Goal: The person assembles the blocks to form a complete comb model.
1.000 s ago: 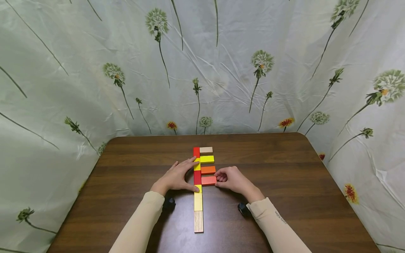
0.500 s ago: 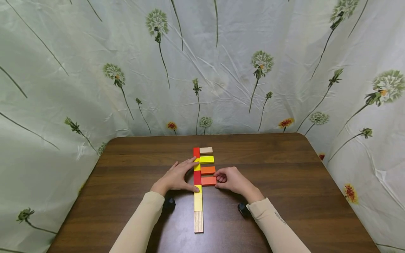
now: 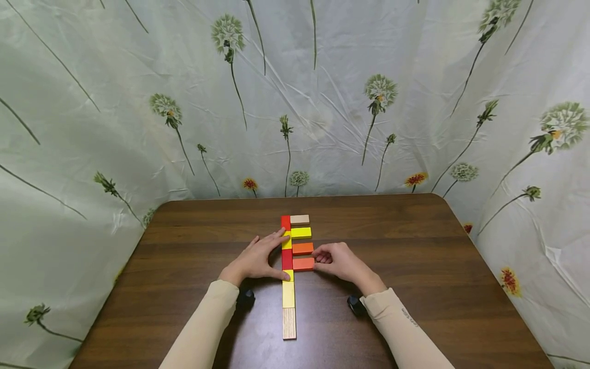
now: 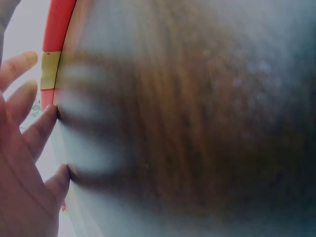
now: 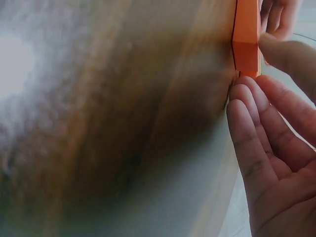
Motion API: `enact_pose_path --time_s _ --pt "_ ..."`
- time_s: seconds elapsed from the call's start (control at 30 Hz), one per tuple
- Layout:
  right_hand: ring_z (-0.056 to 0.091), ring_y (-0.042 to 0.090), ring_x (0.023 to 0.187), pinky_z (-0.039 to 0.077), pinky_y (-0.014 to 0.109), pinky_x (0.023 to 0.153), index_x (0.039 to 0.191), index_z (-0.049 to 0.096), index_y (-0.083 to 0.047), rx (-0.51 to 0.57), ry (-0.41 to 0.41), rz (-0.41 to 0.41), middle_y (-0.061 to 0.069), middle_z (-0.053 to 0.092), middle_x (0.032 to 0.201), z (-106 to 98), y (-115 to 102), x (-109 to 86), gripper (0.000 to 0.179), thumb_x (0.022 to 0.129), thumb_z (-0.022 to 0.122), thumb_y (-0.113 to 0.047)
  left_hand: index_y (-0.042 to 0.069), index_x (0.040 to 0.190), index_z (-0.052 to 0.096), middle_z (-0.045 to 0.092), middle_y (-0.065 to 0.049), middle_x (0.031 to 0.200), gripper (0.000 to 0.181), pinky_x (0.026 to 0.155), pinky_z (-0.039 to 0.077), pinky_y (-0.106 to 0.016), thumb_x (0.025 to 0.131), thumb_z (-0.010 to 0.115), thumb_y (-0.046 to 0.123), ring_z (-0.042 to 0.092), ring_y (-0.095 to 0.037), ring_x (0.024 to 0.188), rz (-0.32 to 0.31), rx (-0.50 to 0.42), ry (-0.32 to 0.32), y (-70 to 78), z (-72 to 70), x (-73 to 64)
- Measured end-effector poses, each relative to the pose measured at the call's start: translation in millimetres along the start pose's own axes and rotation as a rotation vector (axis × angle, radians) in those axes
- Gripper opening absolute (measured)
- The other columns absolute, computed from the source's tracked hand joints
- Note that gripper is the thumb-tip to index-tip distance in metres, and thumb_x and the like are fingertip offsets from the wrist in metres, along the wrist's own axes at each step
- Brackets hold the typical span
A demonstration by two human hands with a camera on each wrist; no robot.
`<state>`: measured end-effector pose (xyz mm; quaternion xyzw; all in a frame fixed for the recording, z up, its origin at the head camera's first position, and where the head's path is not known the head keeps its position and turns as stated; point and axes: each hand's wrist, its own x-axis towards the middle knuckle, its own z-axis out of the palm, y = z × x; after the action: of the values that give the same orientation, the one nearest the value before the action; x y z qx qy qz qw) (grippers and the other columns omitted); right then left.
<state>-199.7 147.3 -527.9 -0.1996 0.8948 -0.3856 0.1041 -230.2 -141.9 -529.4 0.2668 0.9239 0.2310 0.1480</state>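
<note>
A column of wooden blocks (image 3: 288, 260) in red, yellow and plain wood runs up the middle of the table (image 3: 193, 246). Off its right side lie several blocks like comb teeth; the nearest is an orange-red block (image 3: 303, 264), its left end against the column. My left hand (image 3: 258, 260) is spread beside the column, the thumb on a small yellow block (image 3: 288, 275) and the index fingertip on a yellow block (image 3: 287, 241) farther up. At the orange-red block's right end, my right hand (image 3: 338, 261) holds its corners between thumb and index finger, other fingers curled.
Beyond the orange-red block lie an orange block (image 3: 302, 249), a bright yellow block (image 3: 301, 233) and a plain wood block (image 3: 300, 220). A striped wood block (image 3: 289, 324) ends the column at the near side. A flower-printed curtain (image 3: 332, 102) hangs behind the table.
The right thumb has shifted slightly, from the orange-red block's near corner toward the middle of its end. The left hand and the blocks stay nearly where they were.
</note>
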Motion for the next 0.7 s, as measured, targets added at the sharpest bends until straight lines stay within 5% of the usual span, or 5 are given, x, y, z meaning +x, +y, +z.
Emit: enact_pose_path --time_s 0.23,0.7 --pt "0.071 0.01 0.09 0.064 0.029 0.085 0.116 0.079 -0.003 -0.029 0.059 -0.025 0.007 0.079 0.107 -1.4 -1.2 3.4 0.025 0.097 0.081 -0.018 0.025 0.166 0.043 0.023 0.004 0.181 0.109 0.133 0.01 -0.07 0.077 0.086 0.07 0.023 -0.027 0.168 -0.014 0.014 -0.003 -0.6 0.1 -0.7" --pt "0.072 0.012 0.094 0.065 0.037 0.09 0.121 0.079 -0.005 -0.034 0.034 -0.002 0.006 0.08 0.112 -2.9 -4.2 2.0 0.027 0.099 0.079 -0.02 0.026 0.167 0.041 0.022 0.003 0.181 0.109 0.132 0.009 -0.072 0.078 0.086 0.069 0.024 -0.028 0.168 0.003 -0.016 0.008 -3.2 2.1 -0.3"
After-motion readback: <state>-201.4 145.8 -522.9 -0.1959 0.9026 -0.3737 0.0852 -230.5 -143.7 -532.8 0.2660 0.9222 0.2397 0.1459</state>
